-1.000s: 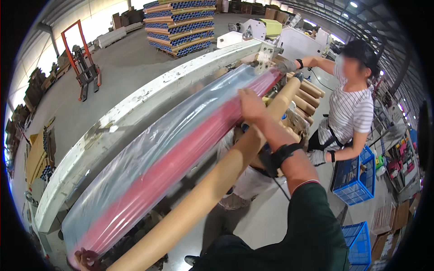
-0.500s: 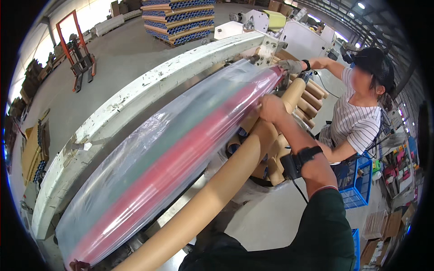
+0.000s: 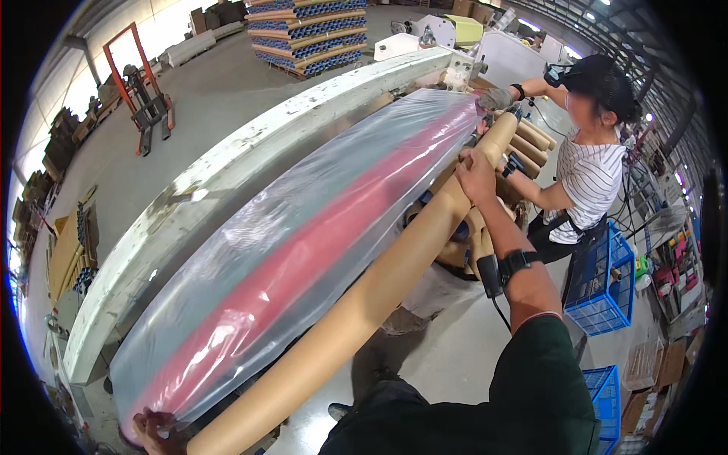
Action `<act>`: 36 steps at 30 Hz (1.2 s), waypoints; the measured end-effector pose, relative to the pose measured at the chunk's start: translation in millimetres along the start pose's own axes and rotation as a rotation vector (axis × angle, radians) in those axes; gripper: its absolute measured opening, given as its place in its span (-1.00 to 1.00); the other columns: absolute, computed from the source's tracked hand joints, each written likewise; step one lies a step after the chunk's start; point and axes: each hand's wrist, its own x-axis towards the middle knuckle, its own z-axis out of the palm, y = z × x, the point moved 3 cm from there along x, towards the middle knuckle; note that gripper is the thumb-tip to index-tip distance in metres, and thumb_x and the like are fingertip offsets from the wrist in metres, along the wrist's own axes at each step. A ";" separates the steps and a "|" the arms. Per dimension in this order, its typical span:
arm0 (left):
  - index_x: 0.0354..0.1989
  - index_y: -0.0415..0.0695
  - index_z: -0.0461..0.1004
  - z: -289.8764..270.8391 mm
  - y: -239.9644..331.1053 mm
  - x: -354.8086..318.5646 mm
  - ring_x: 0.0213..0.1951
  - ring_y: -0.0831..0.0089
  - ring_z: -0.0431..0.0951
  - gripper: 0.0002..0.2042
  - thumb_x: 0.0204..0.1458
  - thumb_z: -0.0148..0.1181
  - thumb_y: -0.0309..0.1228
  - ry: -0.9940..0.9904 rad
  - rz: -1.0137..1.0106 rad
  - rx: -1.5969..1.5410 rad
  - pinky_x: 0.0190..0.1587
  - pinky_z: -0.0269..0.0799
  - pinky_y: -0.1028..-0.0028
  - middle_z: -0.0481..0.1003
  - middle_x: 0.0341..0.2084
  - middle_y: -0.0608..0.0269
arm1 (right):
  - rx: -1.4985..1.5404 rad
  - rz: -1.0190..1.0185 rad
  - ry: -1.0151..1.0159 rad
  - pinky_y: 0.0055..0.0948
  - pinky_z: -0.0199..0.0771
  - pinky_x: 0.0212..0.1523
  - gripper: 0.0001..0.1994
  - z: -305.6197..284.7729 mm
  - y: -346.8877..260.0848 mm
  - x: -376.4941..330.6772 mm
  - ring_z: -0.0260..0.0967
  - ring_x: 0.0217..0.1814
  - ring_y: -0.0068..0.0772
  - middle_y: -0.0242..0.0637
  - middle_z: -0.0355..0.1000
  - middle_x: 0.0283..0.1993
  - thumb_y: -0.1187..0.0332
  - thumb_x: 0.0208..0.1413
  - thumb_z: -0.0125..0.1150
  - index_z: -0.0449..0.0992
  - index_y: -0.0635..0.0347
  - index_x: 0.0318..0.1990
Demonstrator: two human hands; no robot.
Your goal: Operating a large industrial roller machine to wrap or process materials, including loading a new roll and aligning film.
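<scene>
Clear glossy film (image 3: 303, 205), wrinkled, red band running lengthwise, lies between a scuffed white beam (image 3: 227, 171) and a smooth brown cardboard tube (image 3: 356, 311) on your side. Your left hand (image 3: 154, 429), fingers curled, is at the film's near end; can't tell if it's pinching. Your right hand (image 3: 476, 178), fingers bent, is by the film's edge, over the tube; grip unclear. Co-worker's gloved hand (image 3: 497, 99) at film's far corner. Grey floor (image 3: 220, 91) stretches beyond the beam.
</scene>
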 end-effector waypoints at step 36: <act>-0.28 -0.19 0.48 -44.7 -68.4 -243.1 -0.19 0.15 0.50 -0.77 -0.18 0.25 -0.58 0.596 -0.415 -0.372 -0.16 0.43 0.32 0.47 -0.20 0.07 | 0.110 -1.045 -0.892 -0.08 -0.05 0.36 -0.42 99.0 -519.7 -359.9 0.05 0.37 0.07 0.08 0.18 0.29 0.08 0.17 0.07 0.22 0.29 0.23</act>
